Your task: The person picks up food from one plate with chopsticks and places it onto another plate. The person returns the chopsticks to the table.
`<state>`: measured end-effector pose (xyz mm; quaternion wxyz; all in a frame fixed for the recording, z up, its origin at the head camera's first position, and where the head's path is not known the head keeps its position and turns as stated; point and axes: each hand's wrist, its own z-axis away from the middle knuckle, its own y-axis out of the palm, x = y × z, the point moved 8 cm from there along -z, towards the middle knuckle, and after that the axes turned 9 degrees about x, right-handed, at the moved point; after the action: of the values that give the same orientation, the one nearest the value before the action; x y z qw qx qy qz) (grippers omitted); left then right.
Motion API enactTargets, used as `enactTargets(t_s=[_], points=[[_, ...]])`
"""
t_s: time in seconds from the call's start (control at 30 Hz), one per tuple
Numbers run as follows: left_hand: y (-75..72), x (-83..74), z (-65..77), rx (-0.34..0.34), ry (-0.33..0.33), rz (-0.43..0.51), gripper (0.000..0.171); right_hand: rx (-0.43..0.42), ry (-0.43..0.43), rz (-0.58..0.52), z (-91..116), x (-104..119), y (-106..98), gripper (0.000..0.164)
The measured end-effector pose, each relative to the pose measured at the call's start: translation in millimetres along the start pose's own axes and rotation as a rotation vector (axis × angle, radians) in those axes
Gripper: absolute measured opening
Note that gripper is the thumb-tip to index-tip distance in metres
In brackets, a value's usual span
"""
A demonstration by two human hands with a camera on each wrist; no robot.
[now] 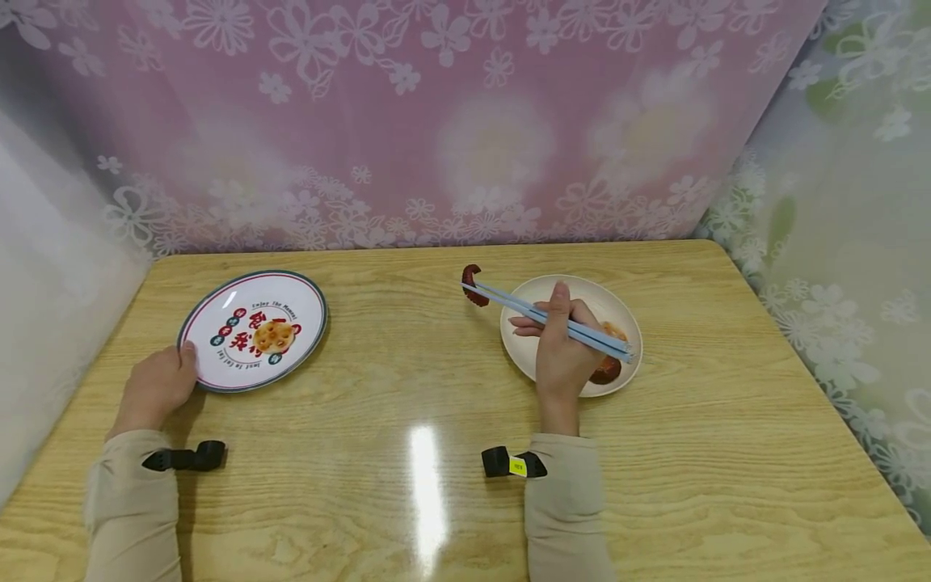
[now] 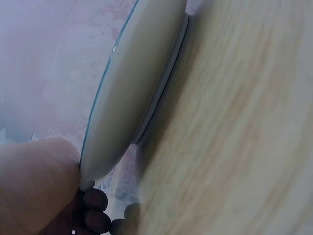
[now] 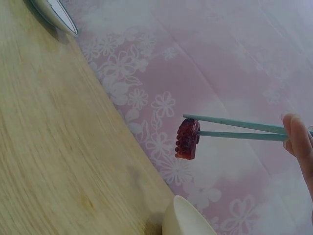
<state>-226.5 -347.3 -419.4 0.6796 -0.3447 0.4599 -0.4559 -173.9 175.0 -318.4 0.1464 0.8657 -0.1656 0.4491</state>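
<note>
Left hand (image 1: 156,388) grips a plate (image 1: 211,307), right hand (image 1: 567,360) chopsticks (image 1: 525,307) pinching a reddish piece (image 1: 472,295) between the hands.

Head looks down — wrist views share printed plate (image 1: 236,333).

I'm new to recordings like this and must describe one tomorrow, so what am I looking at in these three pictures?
No machine is at work: a person works bare-handed. The wide picture comes from a head-worn camera looking down; each close one comes from a small black camera worn on that wrist.

On the light wood-grain table are a round white plate with a dark rim and printed lettering, and a round cream plate with brownish food, partly hidden.

The left grip holds the white plate's edge. The right grip holds pale-blue chopsticks, whose tips pinch a dark-red, curved, knobbly piece in the air.
</note>
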Motion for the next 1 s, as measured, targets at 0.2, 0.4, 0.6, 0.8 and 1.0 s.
enactTargets(t_s=[0.2,0.4,0.6,0.8,1.0], points=[[0.4,2.1,-1.0,-0.002,-0.007,0.004,0.056,-0.043,0.015,-0.048,5.0,-1.9,5.4,0.041],[0.3,8.5,-0.8,-0.012,0.009,-0.009,0.057,-0.058,0.031,-0.109,12.6,-3.2,20.8,0.043],[-1.2,7.2,4.0,-0.021,0.029,-0.019,0.056,-0.055,0.077,-0.169,21.6,-11.2,33.4,0.044],[0.6,7.2,5.3,-0.005,0.015,-0.016,0.058,-0.008,0.141,-0.235,30.3,-18.3,50.1,0.047],[-0.1,0.6,2.3,-0.008,0.034,-0.011,0.059,0.004,0.183,-0.27,34.3,-19.8,61.9,0.048]])
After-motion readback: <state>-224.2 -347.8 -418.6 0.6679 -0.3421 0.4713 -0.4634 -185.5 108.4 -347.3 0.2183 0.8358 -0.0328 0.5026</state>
